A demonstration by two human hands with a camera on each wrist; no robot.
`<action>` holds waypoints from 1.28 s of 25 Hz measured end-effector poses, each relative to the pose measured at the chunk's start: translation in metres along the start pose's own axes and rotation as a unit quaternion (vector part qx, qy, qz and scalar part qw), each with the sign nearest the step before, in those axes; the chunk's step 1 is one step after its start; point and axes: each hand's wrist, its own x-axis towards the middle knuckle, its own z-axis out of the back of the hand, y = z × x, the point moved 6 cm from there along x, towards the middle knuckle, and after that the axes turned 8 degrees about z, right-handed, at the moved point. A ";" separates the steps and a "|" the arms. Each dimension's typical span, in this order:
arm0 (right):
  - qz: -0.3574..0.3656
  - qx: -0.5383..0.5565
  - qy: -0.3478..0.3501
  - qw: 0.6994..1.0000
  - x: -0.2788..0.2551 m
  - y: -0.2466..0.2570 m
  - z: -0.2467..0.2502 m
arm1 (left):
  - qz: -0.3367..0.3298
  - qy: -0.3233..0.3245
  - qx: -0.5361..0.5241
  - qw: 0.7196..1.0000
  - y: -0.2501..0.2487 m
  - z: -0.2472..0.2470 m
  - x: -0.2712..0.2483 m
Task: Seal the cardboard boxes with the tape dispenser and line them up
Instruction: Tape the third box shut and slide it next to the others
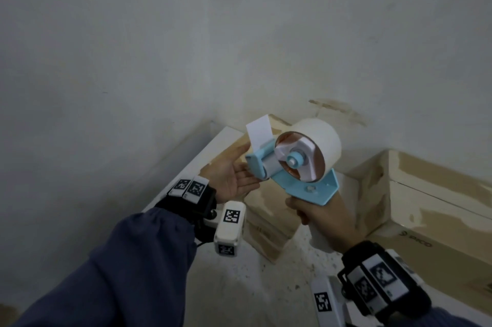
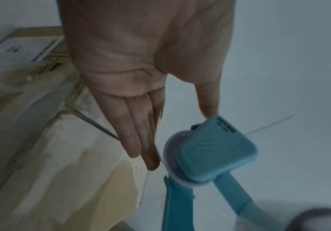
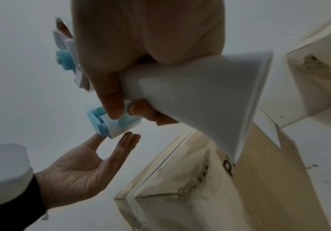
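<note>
My right hand (image 1: pixel 316 216) grips the white handle (image 3: pixel 200 93) of a blue tape dispenser (image 1: pixel 300 167) and holds it up in the air. It carries a white tape roll (image 1: pixel 319 135). A loose tape end (image 1: pixel 258 132) sticks up from the dispenser's front. My left hand (image 1: pixel 235 175) lies palm up with straight fingers at that front end. Its thumb (image 2: pixel 210 109) touches the blue guard (image 2: pixel 215 150). Behind and below the hands stands a cardboard box (image 1: pixel 269 222) with torn paper patches. A second cardboard box (image 1: pixel 431 193) stands to the right.
A white wall (image 1: pixel 186 33) fills the background close behind the boxes. The floor (image 1: pixel 253 286) between the two boxes is pale and speckled. Marker-tagged wrist cameras (image 1: pixel 230 228) hang from both wrists.
</note>
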 end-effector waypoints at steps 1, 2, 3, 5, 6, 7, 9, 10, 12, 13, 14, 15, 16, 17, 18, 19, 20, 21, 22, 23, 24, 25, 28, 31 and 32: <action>0.005 -0.001 0.005 1.000 -0.001 0.000 -0.002 | -0.007 -0.020 -0.011 1.000 0.003 0.003 0.001; 0.009 -0.003 0.010 1.000 -0.002 -0.001 -0.005 | -0.018 -0.044 -0.017 0.999 0.004 0.005 0.002; 0.013 -0.007 0.018 1.000 -0.003 -0.002 -0.009 | -0.032 -0.073 -0.020 0.997 0.005 0.009 0.002; 0.027 -0.025 0.039 0.999 -0.003 -0.005 -0.015 | -0.058 -0.118 -0.004 0.991 0.001 0.015 -0.001; 0.032 -0.033 0.047 0.998 -0.004 -0.006 -0.017 | -0.069 -0.138 0.022 0.988 -0.004 0.021 -0.003; 0.036 -0.037 0.052 0.997 -0.006 -0.007 -0.017 | -0.083 -0.157 0.051 0.983 -0.011 0.028 -0.006; 0.049 -0.052 0.056 0.996 -0.014 -0.009 -0.009 | -0.127 -0.202 0.071 0.969 -0.028 0.053 -0.019; 0.052 -0.064 0.053 0.995 -0.018 -0.012 -0.004 | -0.149 -0.226 0.066 0.960 -0.037 0.069 -0.023; 0.039 -0.085 0.047 0.995 -0.027 -0.021 0.004 | -0.180 -0.274 0.078 0.941 -0.050 0.100 -0.028; 0.030 -0.094 0.047 0.994 -0.029 -0.026 0.003 | -0.183 -0.292 0.095 0.934 -0.052 0.110 -0.028; 0.027 -0.108 0.051 0.992 -0.030 -0.031 -0.001 | -0.183 -0.303 0.107 0.929 -0.051 0.117 -0.026; 0.028 -0.122 0.053 0.991 -0.030 -0.034 -0.005 | -0.183 -0.310 0.111 0.926 -0.051 0.120 -0.022; 0.030 -0.128 0.050 0.990 -0.029 -0.036 -0.010 | -0.183 -0.312 0.107 0.926 -0.050 0.123 -0.017; 0.032 -0.126 0.044 0.991 -0.029 -0.038 -0.013 | -0.182 -0.311 0.100 0.927 -0.050 0.124 -0.013; 0.035 -0.123 0.041 0.991 -0.027 -0.040 -0.016 | -0.176 -0.315 0.094 0.928 -0.049 0.127 -0.011; 0.037 -0.120 0.041 0.991 -0.027 -0.041 -0.018 | -0.164 -0.319 0.092 0.929 -0.047 0.130 -0.008; 0.039 -0.122 0.041 0.991 -0.028 -0.041 -0.019 | -0.152 -0.317 0.093 0.932 -0.045 0.132 -0.005; 0.039 -0.128 0.041 0.990 -0.028 -0.043 -0.019 | -0.140 -0.316 0.099 0.933 -0.043 0.134 -0.003; 0.039 -0.134 0.039 0.989 -0.028 -0.044 -0.020 | -0.131 -0.312 0.103 0.935 -0.042 0.135 0.000; 0.039 -0.136 0.037 0.989 -0.028 -0.045 -0.019 | -0.126 -0.308 0.106 0.937 -0.041 0.134 0.001; 0.036 -0.137 0.032 0.989 -0.028 -0.048 -0.019 | -0.118 -0.306 0.103 0.939 -0.040 0.135 0.004; 0.033 -0.133 0.024 0.990 -0.028 -0.050 -0.018 | -0.107 -0.303 0.101 0.941 -0.038 0.135 0.006; 0.036 -0.122 0.008 0.992 -0.029 -0.051 -0.017 | -0.074 -0.309 0.086 0.944 -0.033 0.140 0.011; 0.045 -0.117 0.011 0.992 -0.032 -0.053 -0.017 | -0.043 -0.306 0.089 0.947 -0.029 0.143 0.017; 0.050 -0.118 0.009 0.992 -0.032 -0.053 -0.016 | -0.033 -0.305 0.099 0.947 -0.028 0.145 0.021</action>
